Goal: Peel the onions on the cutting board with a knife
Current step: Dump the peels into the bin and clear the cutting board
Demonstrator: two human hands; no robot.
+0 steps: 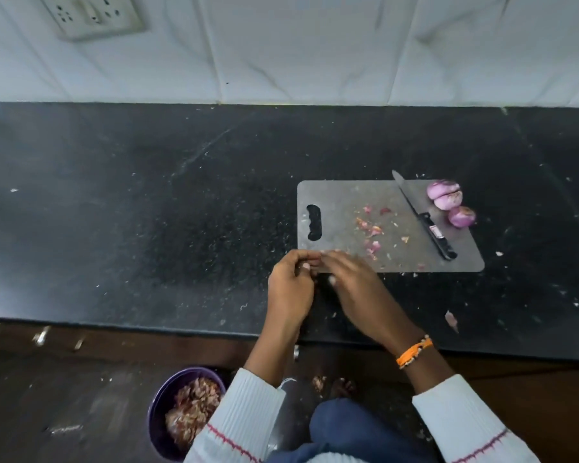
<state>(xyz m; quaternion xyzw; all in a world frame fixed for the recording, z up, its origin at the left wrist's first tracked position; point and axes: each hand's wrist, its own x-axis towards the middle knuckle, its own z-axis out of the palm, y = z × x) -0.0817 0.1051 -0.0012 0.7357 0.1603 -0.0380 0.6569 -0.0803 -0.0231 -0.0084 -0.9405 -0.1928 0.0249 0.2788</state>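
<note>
Both hands, left hand (290, 282) and right hand (345, 279), have fingers curled together at the cutting board (341, 198) edge; what they pinch is hidden. Peeled onions (448, 202) lie at 2 o'clock beside the knife (425, 218). Skin scraps (371, 228) could fall onto the bench (147, 212).

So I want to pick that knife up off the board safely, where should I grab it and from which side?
Grip the knife by its black handle, the end nearest you at the cutting board's front right. Come from the near side with the right hand: the blade tip points away toward the wall, and the peeled onions sit just right of the blade.
</note>
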